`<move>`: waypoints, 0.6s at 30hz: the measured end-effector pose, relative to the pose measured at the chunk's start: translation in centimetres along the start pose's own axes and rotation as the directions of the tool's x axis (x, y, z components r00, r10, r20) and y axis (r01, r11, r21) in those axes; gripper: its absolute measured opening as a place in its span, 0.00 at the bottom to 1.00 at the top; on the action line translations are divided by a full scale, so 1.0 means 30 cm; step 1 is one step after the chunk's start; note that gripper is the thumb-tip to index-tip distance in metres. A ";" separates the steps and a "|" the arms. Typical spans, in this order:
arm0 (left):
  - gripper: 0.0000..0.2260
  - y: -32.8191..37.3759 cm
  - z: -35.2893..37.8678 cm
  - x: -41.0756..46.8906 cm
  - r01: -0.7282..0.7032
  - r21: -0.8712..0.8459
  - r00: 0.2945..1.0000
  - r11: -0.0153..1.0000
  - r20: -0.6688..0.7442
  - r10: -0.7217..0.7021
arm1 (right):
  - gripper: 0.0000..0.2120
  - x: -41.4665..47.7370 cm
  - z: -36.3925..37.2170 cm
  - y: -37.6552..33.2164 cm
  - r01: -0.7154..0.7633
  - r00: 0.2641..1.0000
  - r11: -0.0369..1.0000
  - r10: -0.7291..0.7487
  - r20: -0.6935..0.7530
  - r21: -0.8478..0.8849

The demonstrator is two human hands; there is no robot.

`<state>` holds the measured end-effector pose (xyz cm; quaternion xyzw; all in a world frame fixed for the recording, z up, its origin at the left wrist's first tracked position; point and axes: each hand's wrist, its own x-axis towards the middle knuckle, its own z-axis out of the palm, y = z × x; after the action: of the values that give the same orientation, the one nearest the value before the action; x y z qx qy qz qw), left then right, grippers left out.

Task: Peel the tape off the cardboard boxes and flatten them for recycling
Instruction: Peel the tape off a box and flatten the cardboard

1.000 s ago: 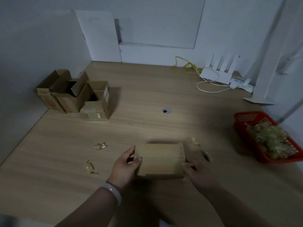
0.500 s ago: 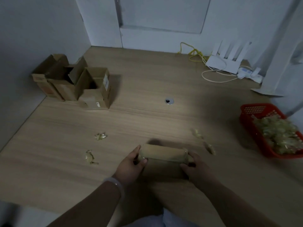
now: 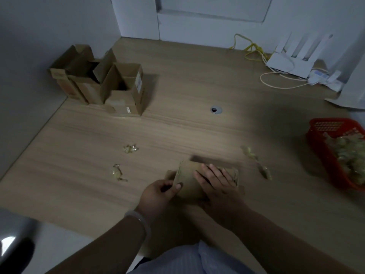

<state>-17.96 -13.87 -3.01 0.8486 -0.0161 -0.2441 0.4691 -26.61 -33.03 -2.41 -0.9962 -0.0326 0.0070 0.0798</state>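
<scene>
While the scene is dimly lit, the following is seen from the head view.

Cardboard box (image 3: 189, 182): it is laid on the wooden desk (image 3: 197, 131), close to the near edge, and is pressed down between both hands.

Left hand (image 3: 158, 194): the left end of the box is pinched by its grip, with the thumb laid on the top face and the fingers tucked beneath; a pale bangle (image 3: 141, 219) is worn at the wrist.

Right hand (image 3: 219, 186): it is spread palm-down over the right half of the box; nothing is clasped, and the fingers are held loose and flat.

Opened boxes (image 3: 102, 84): a cluster is stood at the far left of the desk, beside the wall, with flaps raised.

Tape scraps: two crumpled bits (image 3: 130, 149) (image 3: 118, 173) are left on the desk to the left of the hands, and a longer strip (image 3: 256, 163) is laid to the right.

Red basket (image 3: 324, 155): it is placed at the right edge and is filled with crumpled tape.

Router (image 3: 292, 58): it is set at the far right with white and yellow cables.
</scene>
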 end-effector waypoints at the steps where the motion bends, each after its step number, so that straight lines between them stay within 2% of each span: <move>1: 0.03 -0.015 -0.013 -0.015 0.017 -0.018 1.000 1.000 -0.004 -0.017 | 0.34 0.000 0.005 0.004 0.006 1.000 1.000 -0.006 -0.007 -0.015; 6: 0.04 -0.059 -0.020 -0.082 0.051 -0.126 0.998 0.991 -0.027 -0.054 | 0.34 0.002 0.018 0.000 0.005 1.000 0.997 -0.004 0.007 -0.077; 14: 0.05 -0.034 0.017 -0.055 0.090 -0.328 0.990 0.940 -0.073 -0.120 | 0.34 -0.016 0.018 -0.007 0.013 1.000 0.999 -0.013 -0.004 -0.047; 16: 0.04 -0.028 0.005 -0.027 0.056 -0.289 0.997 0.956 -0.042 -0.071 | 0.33 -0.031 0.023 -0.007 0.030 0.999 0.999 -0.030 -0.011 -0.024; 18: 0.09 -0.003 -0.004 0.005 0.046 -0.248 0.997 0.968 0.065 -0.030 | 0.32 -0.051 0.035 -0.008 0.050 0.998 0.999 -0.049 -0.028 0.004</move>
<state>-17.80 -13.76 -3.09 0.7753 0.0168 -0.2786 0.5665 -28.16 -32.71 -3.39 -0.9950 -0.0562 -0.0085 0.0826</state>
